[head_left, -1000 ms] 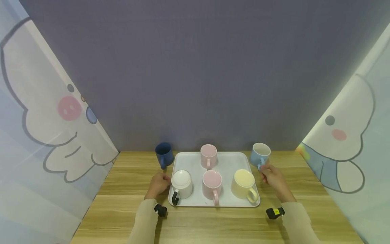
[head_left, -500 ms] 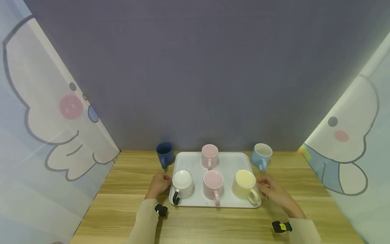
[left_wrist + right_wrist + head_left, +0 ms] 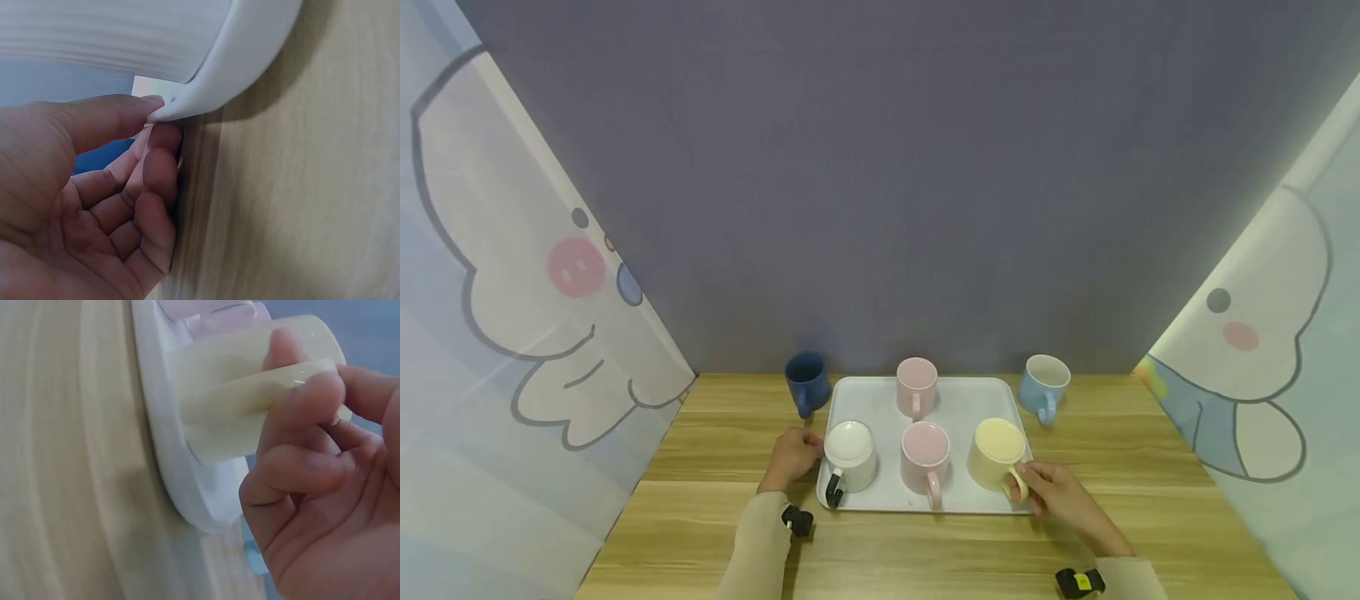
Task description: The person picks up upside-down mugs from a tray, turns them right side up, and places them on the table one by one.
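Note:
My left hand (image 3: 793, 457) pinches the left rim of a white tray (image 3: 868, 394) between thumb and fingers, which the left wrist view shows close up. On the tray's right side a yellow mug (image 3: 997, 451) stands upside down. My right hand (image 3: 1060, 498) grips that mug's handle, with fingers curled through and around it in the right wrist view. An upside-down white mug (image 3: 850, 450) with a black-tipped handle sits near my left hand. Two pink mugs stand in the tray's middle, a front one (image 3: 925, 454) and a back one (image 3: 916, 385), handles toward me.
Off the tray on the wooden table (image 3: 880, 554), a dark blue mug (image 3: 807, 383) stands upright at back left. A light blue mug (image 3: 1042, 387) stands upright at back right. A grey wall (image 3: 880, 208) rises behind; cartoon-printed panels flank both sides.
My right hand has left the light blue mug's handle, come toward me and taken hold of the yellow mug's handle. The yellow mug has shifted slightly left. My left hand stays at the tray rim.

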Motion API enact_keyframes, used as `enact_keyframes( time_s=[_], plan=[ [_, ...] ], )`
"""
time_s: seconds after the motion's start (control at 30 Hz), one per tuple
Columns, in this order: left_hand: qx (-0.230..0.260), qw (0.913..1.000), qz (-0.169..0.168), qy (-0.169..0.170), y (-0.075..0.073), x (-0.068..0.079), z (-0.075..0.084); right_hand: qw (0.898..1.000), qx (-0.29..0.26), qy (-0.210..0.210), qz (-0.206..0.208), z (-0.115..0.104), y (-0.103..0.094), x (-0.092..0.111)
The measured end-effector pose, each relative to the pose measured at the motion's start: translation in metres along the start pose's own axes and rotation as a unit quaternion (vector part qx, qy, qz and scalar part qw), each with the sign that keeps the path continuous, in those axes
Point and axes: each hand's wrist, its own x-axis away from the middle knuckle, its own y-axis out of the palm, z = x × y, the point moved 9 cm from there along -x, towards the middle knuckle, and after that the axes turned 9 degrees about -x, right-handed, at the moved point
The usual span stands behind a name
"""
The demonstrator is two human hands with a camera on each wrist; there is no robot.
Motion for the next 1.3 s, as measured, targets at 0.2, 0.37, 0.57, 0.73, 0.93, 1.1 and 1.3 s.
enact_keyframes(
  time_s=[0.2, 0.37, 0.57, 0.73, 0.93, 1.1, 1.3],
  plan=[
    [0.004, 1.0, -0.001, -0.005, 0.001, 0.001, -0.001, 1.0, -0.019, -0.002, 0.002, 0.001, 0.006, -0.001],
    [0.007, 1.0, 0.0, 0.002, 0.001, 0.001, 0.001, 0.999, -0.039, -0.024, -0.001, 0.0, 0.009, -0.003],
    [-0.001, 1.0, 0.004, 0.005, 0.001, 0.0, 0.001, 0.997, -0.059, 0.011, 0.052, 0.006, 0.007, -0.004],
    [-0.001, 1.0, 0.007, 0.005, 0.0, 0.001, 0.001, 0.991, -0.067, 0.046, 0.106, 0.012, 0.004, -0.005],
    [-0.005, 1.0, 0.004, 0.005, -0.001, 0.001, 0.002, 0.985, -0.062, 0.056, 0.152, 0.011, 0.002, -0.006],
    [-0.004, 1.0, 0.004, 0.0, -0.001, 0.002, 0.001, 0.978, -0.077, 0.06, 0.186, 0.009, 0.003, -0.009],
    [0.006, 1.0, 0.004, 0.002, -0.001, 0.003, 0.004, 0.97, -0.094, 0.052, 0.217, 0.005, 0.0, -0.011]
  ],
)
